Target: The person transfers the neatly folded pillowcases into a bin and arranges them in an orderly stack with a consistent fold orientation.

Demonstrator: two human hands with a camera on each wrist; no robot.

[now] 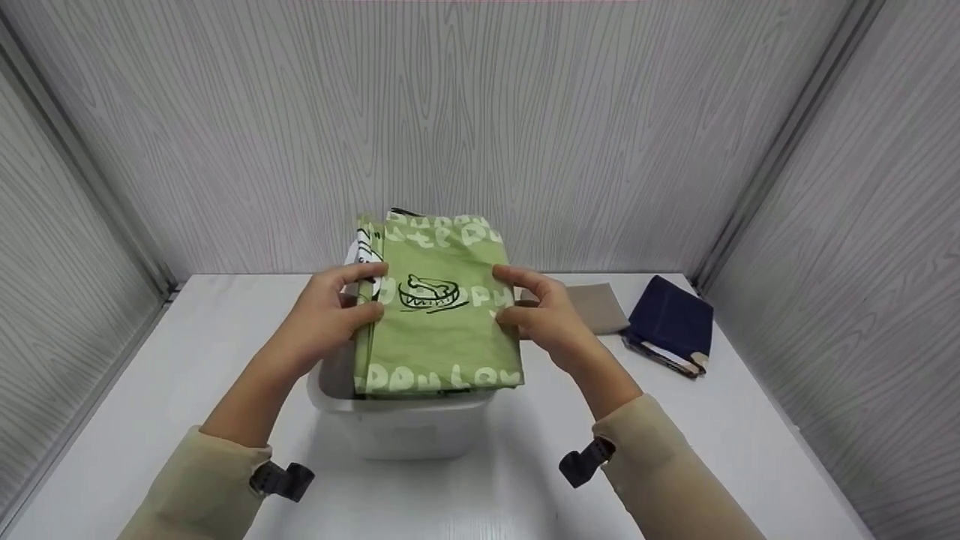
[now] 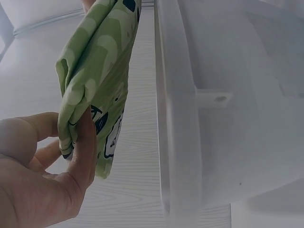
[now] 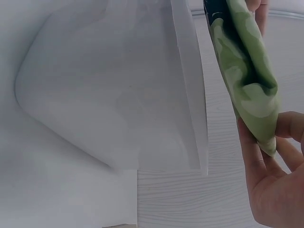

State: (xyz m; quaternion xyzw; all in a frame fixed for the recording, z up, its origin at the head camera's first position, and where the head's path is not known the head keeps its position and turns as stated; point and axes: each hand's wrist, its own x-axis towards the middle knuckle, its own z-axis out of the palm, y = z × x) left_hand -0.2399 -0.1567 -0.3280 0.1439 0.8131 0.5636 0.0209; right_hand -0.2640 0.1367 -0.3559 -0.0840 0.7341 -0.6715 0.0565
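Observation:
A folded green cloth with pale lettering and a drawn bone in a bowl is held up between both hands, above a white plastic bin. My left hand pinches its left edge, thumb on the near face and other fingers behind. At the opposite edge my right hand grips it the same way. Both wrist views show the cloth apart from the bin's rim, its layers folded together. The cloth hides most of the bin's inside in the head view.
Right of the bin, a folded beige cloth lies on the white table. Beside it is a folded navy cloth with a patterned edge. Grey wood-grain panels stand behind and on both sides.

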